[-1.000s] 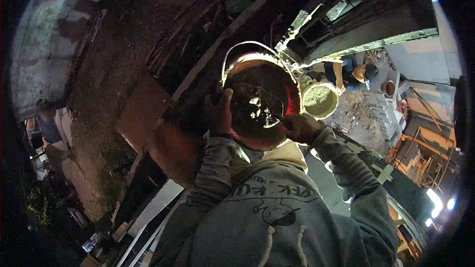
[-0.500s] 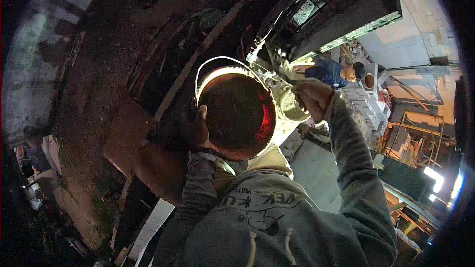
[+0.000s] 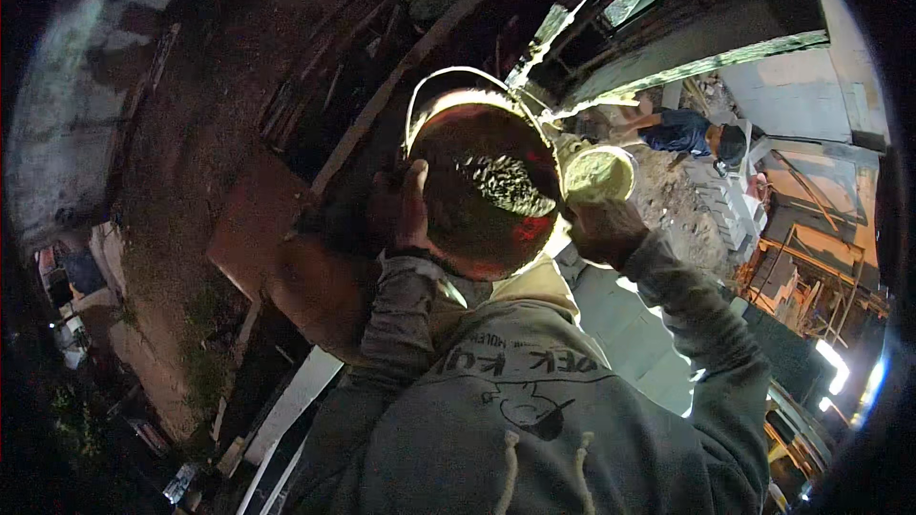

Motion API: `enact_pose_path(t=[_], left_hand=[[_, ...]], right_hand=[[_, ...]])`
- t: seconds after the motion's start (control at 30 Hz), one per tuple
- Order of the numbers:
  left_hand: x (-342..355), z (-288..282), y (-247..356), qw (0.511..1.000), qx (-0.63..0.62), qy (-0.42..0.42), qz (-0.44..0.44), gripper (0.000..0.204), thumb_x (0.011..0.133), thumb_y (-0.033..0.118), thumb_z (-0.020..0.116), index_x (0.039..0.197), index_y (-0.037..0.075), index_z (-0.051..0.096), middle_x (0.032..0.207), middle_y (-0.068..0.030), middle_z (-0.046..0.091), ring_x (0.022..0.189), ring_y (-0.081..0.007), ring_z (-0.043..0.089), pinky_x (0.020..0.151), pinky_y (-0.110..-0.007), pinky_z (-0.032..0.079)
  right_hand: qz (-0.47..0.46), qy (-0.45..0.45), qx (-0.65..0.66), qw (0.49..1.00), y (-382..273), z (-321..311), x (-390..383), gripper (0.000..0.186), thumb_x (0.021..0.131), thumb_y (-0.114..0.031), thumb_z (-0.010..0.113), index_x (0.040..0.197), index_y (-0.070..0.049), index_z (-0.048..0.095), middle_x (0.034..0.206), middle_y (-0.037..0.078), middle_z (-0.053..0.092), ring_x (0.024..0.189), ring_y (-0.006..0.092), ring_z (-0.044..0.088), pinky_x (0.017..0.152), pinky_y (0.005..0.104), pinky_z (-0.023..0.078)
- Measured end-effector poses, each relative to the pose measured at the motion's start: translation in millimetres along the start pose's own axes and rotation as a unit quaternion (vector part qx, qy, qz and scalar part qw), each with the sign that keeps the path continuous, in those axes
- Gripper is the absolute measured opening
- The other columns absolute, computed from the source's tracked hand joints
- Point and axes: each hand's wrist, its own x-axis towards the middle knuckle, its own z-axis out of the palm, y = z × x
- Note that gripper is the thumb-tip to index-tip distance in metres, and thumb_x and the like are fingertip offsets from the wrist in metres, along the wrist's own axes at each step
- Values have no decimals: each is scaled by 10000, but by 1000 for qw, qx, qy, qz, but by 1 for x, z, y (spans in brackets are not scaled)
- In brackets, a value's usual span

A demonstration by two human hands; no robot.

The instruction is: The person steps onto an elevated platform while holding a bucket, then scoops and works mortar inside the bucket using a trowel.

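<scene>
My left hand (image 3: 405, 205) grips the left rim of a round bucket (image 3: 458, 229) with a wire handle, held in front of my body. Inside its dark, reddish interior, a glinting rippled surface shows. My right hand (image 3: 611, 229) is closed at the bucket's right side; what it holds is too dark to make out. Beyond that hand, on the right, a round pale bucket (image 3: 596, 172) of light grainy material shows below.
A co-worker (image 3: 687, 133) in a dark top and cap is below at the right, by pale blocks (image 3: 730, 210). Boards (image 3: 343, 162) and a rusty sheet (image 3: 267, 238) lie left. A bright-edged beam (image 3: 725, 67) crosses above right; scaffolding (image 3: 811, 267) and lamps (image 3: 835, 367) are at far right.
My right hand rose to the right of the bucket half a second ago and is now lower, back by its side. A glinting ripple has appeared in the bucket. The view has shifted slightly.
</scene>
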Motion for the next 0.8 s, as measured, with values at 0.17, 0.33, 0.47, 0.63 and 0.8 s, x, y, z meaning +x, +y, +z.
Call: enact_pose_path(t=[0.17,0.33,0.47,0.63,0.8], left_hand=[[-7,-10,5,982,171,-30,80,668,689,548,641,1056,-4,552,998,-191,586,916,-359,552,801,-453,422],[-21,-3,19,964,223,3,147,360,800,313,622,1027,36,584,1025,-123,577,950,-279,543,835,-402,425],[-19,0,28,977,172,13,123,560,686,455,666,1021,18,572,1007,-171,587,911,-325,565,802,-412,433],[-37,2,45,981,111,-58,149,438,778,327,633,1084,30,532,1044,-165,548,960,-318,523,863,-418,399],[-46,6,49,991,45,-120,45,470,769,305,635,1133,38,503,1028,-128,555,965,-257,519,874,-367,393]], right_hand=[[-69,252,-256,931,37,39,68,219,724,-186,542,857,-15,576,612,125,545,546,256,555,504,392,445],[77,117,42,989,90,117,119,190,765,-218,527,731,-45,599,603,100,547,510,232,518,464,368,423],[89,-21,-78,993,72,125,96,168,763,-207,527,769,-72,628,669,109,595,584,246,565,522,371,464],[9,-227,-150,962,47,102,83,217,750,-240,553,872,-96,659,816,123,644,743,272,635,637,392,510],[-34,-294,-43,954,55,100,69,339,562,-139,639,894,-75,625,787,172,623,768,355,613,651,441,499]])
